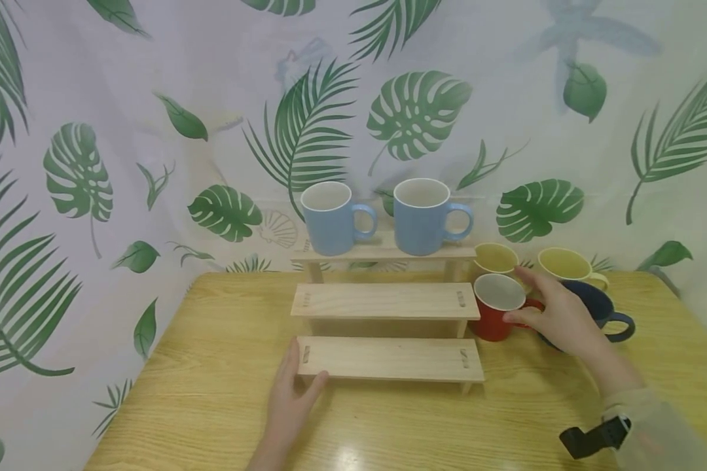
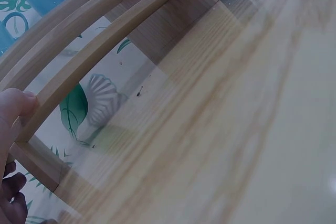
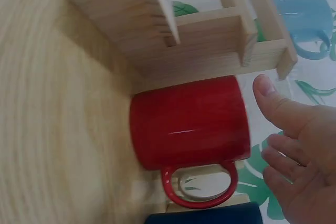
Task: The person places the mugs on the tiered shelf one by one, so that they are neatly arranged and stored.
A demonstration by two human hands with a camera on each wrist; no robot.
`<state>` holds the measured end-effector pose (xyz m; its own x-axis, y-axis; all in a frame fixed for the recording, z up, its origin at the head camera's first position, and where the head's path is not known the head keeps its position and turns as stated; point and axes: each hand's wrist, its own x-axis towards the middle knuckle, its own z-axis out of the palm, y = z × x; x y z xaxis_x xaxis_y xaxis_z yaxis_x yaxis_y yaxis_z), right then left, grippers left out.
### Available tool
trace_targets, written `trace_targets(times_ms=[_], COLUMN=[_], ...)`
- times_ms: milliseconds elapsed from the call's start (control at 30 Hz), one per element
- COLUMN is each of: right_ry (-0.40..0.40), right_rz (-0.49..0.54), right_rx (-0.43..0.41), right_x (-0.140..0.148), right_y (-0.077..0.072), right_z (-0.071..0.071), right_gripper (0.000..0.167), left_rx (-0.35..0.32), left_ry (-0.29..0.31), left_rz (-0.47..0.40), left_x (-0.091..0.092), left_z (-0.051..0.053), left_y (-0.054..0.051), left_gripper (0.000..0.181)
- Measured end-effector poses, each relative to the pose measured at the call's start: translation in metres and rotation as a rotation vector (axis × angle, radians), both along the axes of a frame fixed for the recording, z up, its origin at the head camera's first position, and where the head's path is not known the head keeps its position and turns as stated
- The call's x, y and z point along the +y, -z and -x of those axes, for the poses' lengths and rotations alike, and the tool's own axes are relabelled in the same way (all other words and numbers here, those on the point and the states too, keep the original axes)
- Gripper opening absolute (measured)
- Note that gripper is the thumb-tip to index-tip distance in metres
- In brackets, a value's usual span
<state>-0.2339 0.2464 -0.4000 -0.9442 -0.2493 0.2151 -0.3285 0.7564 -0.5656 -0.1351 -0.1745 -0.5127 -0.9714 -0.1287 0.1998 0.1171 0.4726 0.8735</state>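
Head view gives me the red mug [image 1: 495, 320] upright on the table [image 1: 224, 366], at nine o'clock from the nearer right hand [image 1: 560, 315], which is spread, holding nothing; its handle [image 1: 534, 304] points to three o'clock. Left hand [image 1: 291, 396] grips the wooden stand [image 1: 389, 358] at its seven o'clock corner.

A three-tier stepped shelf of pale wood [image 1: 383, 301] stands on a yellow wood-grain table [image 1: 212, 366]; two light-blue cylindrical mugs with white interiors [image 1: 332, 226] [image 1: 418, 226] stand upright on its top tier, handles pointing right; the left hand [image 1: 289, 399] grips the bottom tier's left end, thumb at the front edge; the right hand [image 1: 562, 320] is at the handle side of a red mug with a pale interior [image 1: 491, 324], upright beside the shelf's right end; two yellow mugs [image 1: 495, 256] [image 1: 565, 263] stand behind; a navy-blue mug [image 1: 595, 304] is partly hidden by the right hand; a white leaf-printed cloth [image 1: 212, 65] forms the backdrop.
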Motion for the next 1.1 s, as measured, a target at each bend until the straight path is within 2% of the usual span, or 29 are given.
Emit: trace_targets(times_ms=[200,600,900,1100], right_ry=[-0.016,-0.025,-0.016,0.009], right_rz=[-0.018,-0.051,-0.066,-0.102], right_rx=[-0.015,-0.025,0.01,0.084], right_x=[-0.001,0.0,-0.004,-0.005], right_y=[0.013,0.021,0.027,0.028], right_z=[0.003,0.008,0.005,-0.002], right_gripper=[0.093,0.089,0.09,0.082], left_rx=[0.002,-0.008,-0.012,-0.016], left_ry=[-0.001,-0.007,-0.009,-0.01], left_rz=[0.007,-0.017,-0.009,0.002], left_x=[0.0,0.0,0.001,0.001], left_z=[-0.001,-0.001,-0.001,-0.001], left_y=[0.0,0.002,0.0,-0.002], left_gripper=[0.087,0.089,0.088,0.087])
